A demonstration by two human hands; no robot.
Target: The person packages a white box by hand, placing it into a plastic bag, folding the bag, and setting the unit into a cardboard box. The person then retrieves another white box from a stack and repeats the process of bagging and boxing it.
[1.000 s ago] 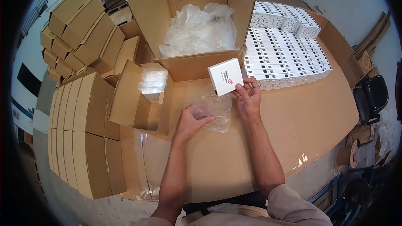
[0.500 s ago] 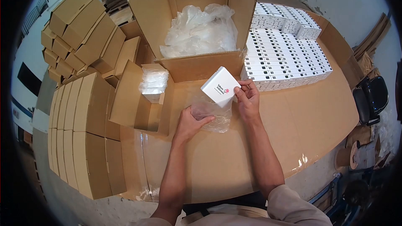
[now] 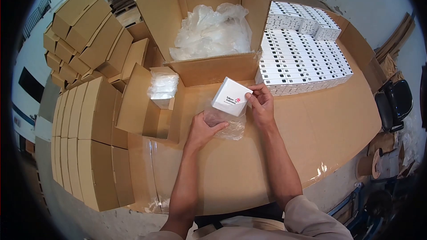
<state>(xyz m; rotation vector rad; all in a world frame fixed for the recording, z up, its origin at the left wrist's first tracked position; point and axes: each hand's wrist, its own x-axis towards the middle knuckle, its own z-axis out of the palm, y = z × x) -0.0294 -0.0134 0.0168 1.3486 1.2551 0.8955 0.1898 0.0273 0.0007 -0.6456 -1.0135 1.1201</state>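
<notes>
A small white box (image 3: 226, 94) with dark lettering and a red mark tilts over the middle of the table. My right hand (image 3: 261, 106) pinches it at its right corner, thumb on the printed face. Below it, my left hand (image 3: 202, 130) grips a clear plastic bag (image 3: 232, 130), thumb laid across the film. The box's lower edge overlaps the mouth of the bag in this view. Left of my hands stands an open brown carton (image 3: 132, 102), with several plastic-wrapped white packs (image 3: 163, 88) at its far end.
Behind my hands, a large cardboard box (image 3: 209, 72) holds crumpled clear bags (image 3: 212, 31). Rows of white boxes (image 3: 307, 62) are stacked at the back right. Brown cartons (image 3: 95, 111) pile up along the left. Cardboard covers the table (image 3: 320, 129); a black chair (image 3: 393, 104) stands beyond its right edge.
The white box has come down a little toward the bag and turned more upright, with my right hand shifting slightly left. My left hand and the bag have barely moved.
</notes>
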